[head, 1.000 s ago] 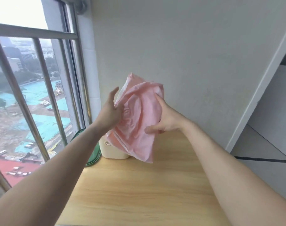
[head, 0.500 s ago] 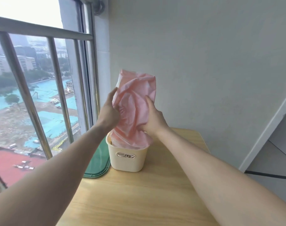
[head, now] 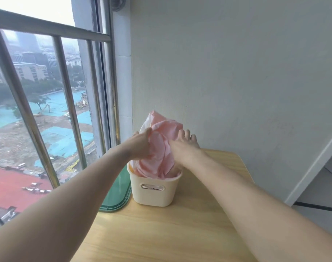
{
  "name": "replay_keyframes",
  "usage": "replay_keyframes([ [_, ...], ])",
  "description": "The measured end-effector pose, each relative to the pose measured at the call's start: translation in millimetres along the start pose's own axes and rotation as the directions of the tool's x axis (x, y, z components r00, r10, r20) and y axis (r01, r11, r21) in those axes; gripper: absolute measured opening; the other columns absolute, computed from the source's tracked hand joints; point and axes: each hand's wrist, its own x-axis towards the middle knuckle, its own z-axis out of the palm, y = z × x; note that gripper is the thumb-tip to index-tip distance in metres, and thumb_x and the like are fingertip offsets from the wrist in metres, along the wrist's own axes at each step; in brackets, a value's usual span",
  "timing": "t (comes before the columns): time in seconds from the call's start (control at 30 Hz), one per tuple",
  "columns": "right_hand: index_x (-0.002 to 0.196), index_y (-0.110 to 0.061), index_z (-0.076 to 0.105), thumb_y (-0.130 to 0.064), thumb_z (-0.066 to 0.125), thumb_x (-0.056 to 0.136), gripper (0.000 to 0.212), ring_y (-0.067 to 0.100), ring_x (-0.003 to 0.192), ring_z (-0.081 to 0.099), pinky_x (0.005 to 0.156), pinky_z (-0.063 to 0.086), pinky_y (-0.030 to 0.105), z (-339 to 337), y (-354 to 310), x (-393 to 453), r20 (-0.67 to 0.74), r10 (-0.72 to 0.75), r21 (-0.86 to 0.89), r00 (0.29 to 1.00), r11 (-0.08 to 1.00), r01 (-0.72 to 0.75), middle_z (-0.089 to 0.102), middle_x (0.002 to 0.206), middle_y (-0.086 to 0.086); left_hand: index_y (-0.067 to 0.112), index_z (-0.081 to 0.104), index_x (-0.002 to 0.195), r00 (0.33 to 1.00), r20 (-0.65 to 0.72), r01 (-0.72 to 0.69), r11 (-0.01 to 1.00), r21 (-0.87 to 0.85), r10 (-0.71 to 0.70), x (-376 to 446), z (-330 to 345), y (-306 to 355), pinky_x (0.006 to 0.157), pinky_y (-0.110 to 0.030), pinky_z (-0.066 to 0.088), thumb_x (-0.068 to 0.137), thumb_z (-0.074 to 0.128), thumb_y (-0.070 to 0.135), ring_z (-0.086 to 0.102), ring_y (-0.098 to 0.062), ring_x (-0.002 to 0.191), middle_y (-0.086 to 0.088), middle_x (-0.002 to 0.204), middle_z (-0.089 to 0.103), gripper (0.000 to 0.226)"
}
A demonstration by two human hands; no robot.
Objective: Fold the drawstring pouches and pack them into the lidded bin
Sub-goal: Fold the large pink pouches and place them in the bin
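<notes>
Now the pink pouch [head: 162, 148] is sunk deeper into the cream bin [head: 154, 190] at the table's [head: 180, 233] far edge, upright, gripped by the left hand [head: 140, 143] and pressed by the right hand's [head: 182, 148] nearly straight fingers.

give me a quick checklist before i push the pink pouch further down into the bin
1. Both hands on the pink pouch: ok. The left hand grips its left side; the right hand presses its right side.
2. Pouch started into the cream bin: ok, its lower part is inside.
3. Pouch fully below the rim: not ok, most of it stands above.
4. Room left inside the bin: cannot tell, the pouch hides the inside.
5. Green lid out of the way: ok, it lies on the table left of the bin.
</notes>
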Motion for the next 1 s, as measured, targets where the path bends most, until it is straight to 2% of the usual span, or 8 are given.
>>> replay_keyframes([
  [0.13, 0.157, -0.004, 0.017, -0.015, 0.068, 0.091, 0.084, 0.041, 0.153, -0.007, 0.124, 0.003, 0.053, 8, 4, 11, 0.133, -0.068, 0.03, 0.989, 0.997, 0.065, -0.006, 0.165, 0.023, 0.014, 0.05, 0.128, 0.996, 0.068, 0.021, 0.934, 0.356, -0.049, 3, -7, 6, 0.098, -0.043, 0.037, 0.097, 0.051, 0.026, 0.041, -0.033, 0.122, -0.008, 0.119, 0.054, 0.034],
  [0.3, 0.155, -0.01, 0.019, -0.033, 0.092, 0.068, 0.116, 0.029, 0.146, 0.032, 0.112, 0.036, 0.038, 8, 2, 29, 0.255, -0.168, 0.16, 0.952, 0.979, 0.13, 0.032, 0.155, 0.01, 0.019, 0.035, 0.151, 0.983, 0.17, -0.044, 0.799, 0.599, -0.074, 12, 4, 10, 0.121, -0.056, 0.009, 0.097, 0.047, 0.027, -0.001, -0.039, 0.15, -0.021, 0.162, 0.006, 0.056],
  [0.4, 0.148, -0.014, 0.039, -0.046, 0.093, 0.062, 0.107, 0.022, 0.138, 0.043, 0.11, 0.042, 0.036, 10, 0, 37, 0.296, -0.192, 0.115, 0.936, 0.98, 0.165, 0.038, 0.153, -0.002, 0.02, 0.053, 0.128, 0.963, 0.269, -0.148, 0.839, 0.523, 0.003, 24, 12, 12, 0.119, -0.045, 0.025, 0.096, 0.044, 0.02, 0.019, -0.029, 0.147, -0.015, 0.152, 0.033, 0.034],
  [0.5, 0.139, -0.015, 0.051, -0.048, 0.089, 0.068, 0.087, 0.021, 0.126, 0.053, 0.099, 0.046, 0.03, 7, -1, 37, 0.329, -0.185, 0.053, 0.926, 0.983, 0.177, 0.053, 0.138, -0.003, 0.008, 0.062, 0.106, 0.947, 0.321, -0.17, 0.85, 0.498, 0.002, 23, 21, 16, 0.079, -0.016, 0.041, 0.097, 0.043, 0.018, 0.053, -0.025, 0.107, -0.009, 0.115, 0.057, 0.024],
  [0.57, 0.135, -0.015, 0.057, -0.042, 0.083, 0.079, 0.068, 0.019, 0.124, 0.055, 0.091, 0.044, 0.026, 4, -2, 41, 0.32, -0.188, 0.028, 0.929, 0.982, 0.189, 0.058, 0.133, -0.001, 0.004, 0.063, 0.111, 0.942, 0.336, -0.168, 0.854, 0.492, -0.009, 27, 27, 14, 0.064, -0.022, 0.041, 0.097, 0.045, 0.023, 0.051, -0.022, 0.085, -0.012, 0.109, 0.06, 0.03],
  [0.73, 0.136, -0.022, 0.059, -0.035, 0.08, 0.084, 0.057, 0.009, 0.118, 0.058, 0.102, 0.047, 0.026, 8, -15, 58, 0.333, -0.209, -0.016, 0.919, 0.974, 0.227, 0.06, 0.13, -0.011, 0.003, 0.035, 0.146, 0.927, 0.348, -0.039, 0.89, 0.455, -0.137, 54, 44, 3, 0.09, -0.03, 0.05, 0.091, 0.056, 0.029, 0.057, -0.025, 0.1, -0.012, 0.129, 0.056, 0.064],
  [0.83, 0.141, -0.027, 0.053, -0.037, 0.079, 0.083, 0.064, 0.007, 0.131, 0.052, 0.109, 0.043, 0.03, 21, -26, 74, 0.401, -0.193, -0.05, 0.896, 0.972, 0.232, 0.054, 0.142, -0.013, 0.002, -0.001, 0.155, 0.912, 0.36, 0.033, 0.911, 0.412, -0.196, 58, 58, -2, 0.107, -0.039, 0.041, 0.096, 0.048, 0.032, 0.042, -0.034, 0.135, -0.018, 0.157, 0.024, 0.083],
  [1.0, 0.148, -0.02, 0.043, -0.039, 0.079, 0.083, 0.077, 0.01, 0.146, 0.033, 0.112, 0.028, 0.023, 37, -22, 78, 0.416, -0.265, -0.031, 0.87, 0.952, 0.305, 0.039, 0.156, -0.007, -0.005, 0.024, 0.146, 0.948, 0.317, -0.144, 0.86, 0.489, -0.022, 40, 60, -4, 0.112, -0.045, 0.033, 0.1, 0.028, 0.029, 0.034, -0.038, 0.135, -0.025, 0.145, 0.032, 0.058],
])
